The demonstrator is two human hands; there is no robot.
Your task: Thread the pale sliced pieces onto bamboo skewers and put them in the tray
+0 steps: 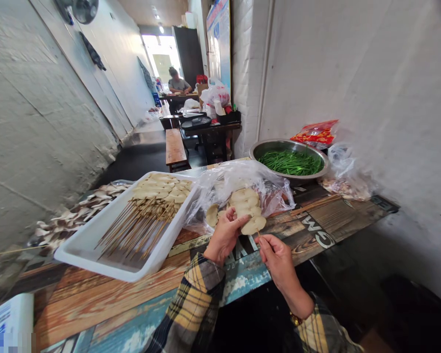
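Observation:
My right hand is closed on the lower end of a thin wooden skewer. Flat, rounded, pale beige slices sit on the skewer in a row; what food they are I cannot tell. My left hand grips the side of these slices between thumb and fingers. One more pale slice shows just left of my left fingers; whether they hold it I cannot tell. Beneath and behind lies a clear plastic bag. To the left, a white tray holds many loaded skewers, sticks toward me.
Mushroom-like pieces lie beyond the tray's left side. A steel bowl of green chives stands at the back right, beside a knotted plastic bag. A white container occupies the near left corner. Another person sits far back.

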